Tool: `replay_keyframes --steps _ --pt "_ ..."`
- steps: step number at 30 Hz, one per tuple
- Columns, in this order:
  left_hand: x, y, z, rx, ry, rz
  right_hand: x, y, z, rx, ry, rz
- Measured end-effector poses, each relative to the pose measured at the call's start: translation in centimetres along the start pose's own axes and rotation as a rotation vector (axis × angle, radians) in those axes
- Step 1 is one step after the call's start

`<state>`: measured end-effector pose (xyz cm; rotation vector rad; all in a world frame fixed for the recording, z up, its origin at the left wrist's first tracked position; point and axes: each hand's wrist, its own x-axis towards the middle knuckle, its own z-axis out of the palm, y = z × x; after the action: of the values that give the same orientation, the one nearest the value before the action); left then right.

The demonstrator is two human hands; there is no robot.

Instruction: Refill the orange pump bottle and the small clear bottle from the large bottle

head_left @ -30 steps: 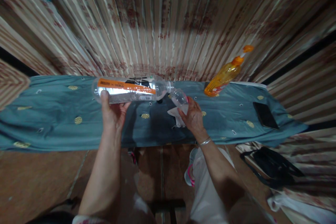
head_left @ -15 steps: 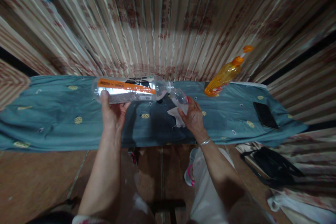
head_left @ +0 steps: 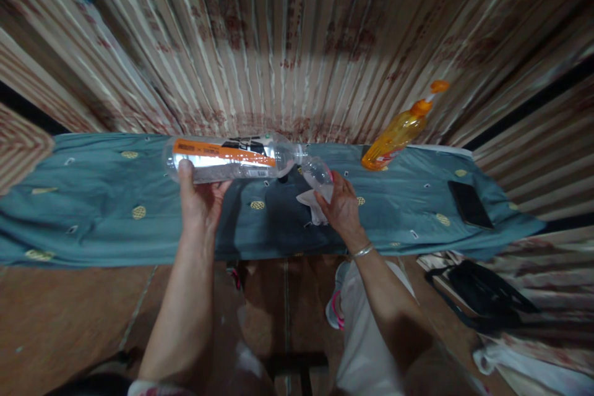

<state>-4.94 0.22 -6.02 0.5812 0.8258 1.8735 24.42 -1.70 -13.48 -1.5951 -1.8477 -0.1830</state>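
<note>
My left hand (head_left: 200, 198) is closed round the base end of a large clear plastic bottle (head_left: 227, 159) with an orange, black and silver label. The bottle lies nearly level in the air, its neck pointing right. My right hand (head_left: 341, 205) grips a small clear bottle (head_left: 318, 174) with a bit of pink near the fingers. The small bottle slants up to the left, and its mouth meets the large bottle's mouth. Just below it, a white tissue-like piece (head_left: 314, 207) shows on the cloth, partly hidden by my right hand.
A blue-green patterned cloth (head_left: 106, 198) covers the narrow table. Upright at the back right is a pump bottle of orange liquid (head_left: 394, 136). A dark phone (head_left: 469, 204) lies near the right end. Pleated curtains (head_left: 278, 43) hang behind. A black bag (head_left: 482, 288) sits at lower right.
</note>
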Motion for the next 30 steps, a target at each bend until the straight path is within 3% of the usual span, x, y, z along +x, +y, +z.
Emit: replay_keyframes --steps 21,30 --pt "-0.21 0.04 0.04 0.086 -0.045 0.036 0.1 -0.18 -0.14 -0.031 -0.013 0.01" --pt "-0.14 0.09 0.03 0.002 -0.011 -0.026 0.09 -0.16 -0.09 -0.021 -0.026 0.02"
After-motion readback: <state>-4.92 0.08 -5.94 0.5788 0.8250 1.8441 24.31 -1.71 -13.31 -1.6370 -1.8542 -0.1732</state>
